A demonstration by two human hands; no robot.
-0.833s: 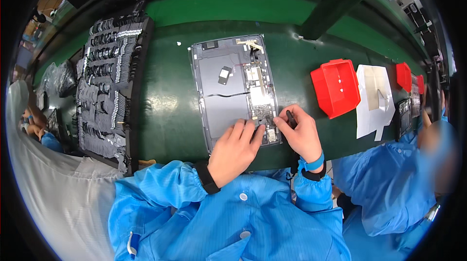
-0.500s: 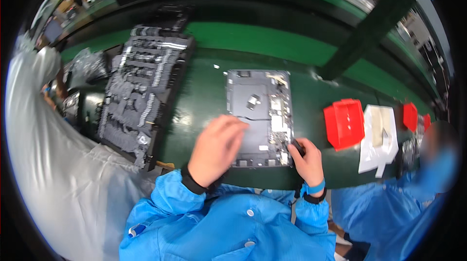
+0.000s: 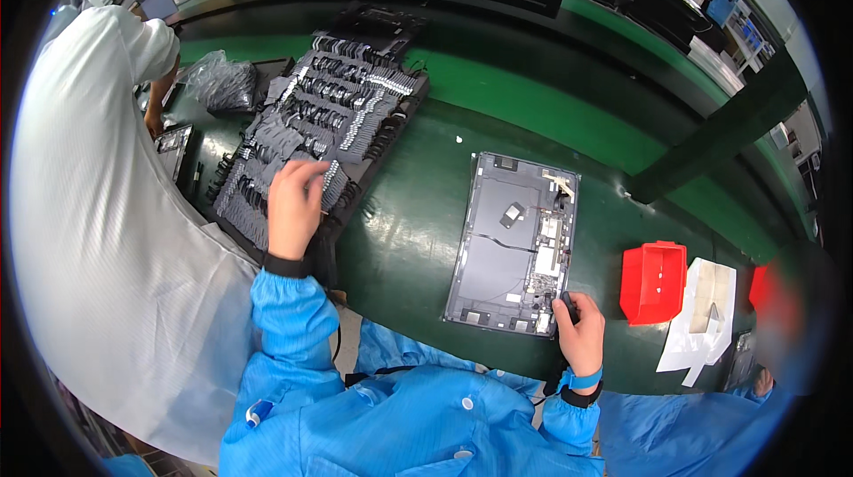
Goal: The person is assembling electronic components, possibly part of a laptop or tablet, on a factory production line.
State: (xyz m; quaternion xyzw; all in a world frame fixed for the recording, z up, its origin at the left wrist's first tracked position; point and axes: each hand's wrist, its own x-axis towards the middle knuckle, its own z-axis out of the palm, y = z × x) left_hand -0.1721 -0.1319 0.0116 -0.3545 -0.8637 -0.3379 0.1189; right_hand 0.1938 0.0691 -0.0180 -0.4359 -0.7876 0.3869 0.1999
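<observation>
Evidently, an opened device casing (image 3: 487, 280) is laid on the green counter (image 3: 391, 242), right of the middle of the frame, with its inside turned up. Along its right side a circuit board (image 3: 548, 259) is seen, and its left part is crossed by a thin black cable (image 3: 502, 242). Above that cable, a small dark part (image 3: 512, 215) with a pale patch is placed at a slant.

At the casing's lower right corner, a short black tool (image 3: 569, 303) is gripped between the thumb and fingers of the right hand (image 3: 582, 333); whether the casing is touched by it cannot be told. In the left half of the frame, the left hand (image 3: 294, 210) is held over a long dark tray (image 3: 410, 106) filled with rows of grey parts (image 3: 277, 139). Its thumb and fingers are parted, but whether any part is touched cannot be made out.

Farther right, a red bin (image 3: 633, 289) is set near a white sheet (image 3: 673, 356). At the left edge, a person in a white garment (image 3: 107, 210) is partly shown, near a clear plastic bag (image 3: 218, 82).
</observation>
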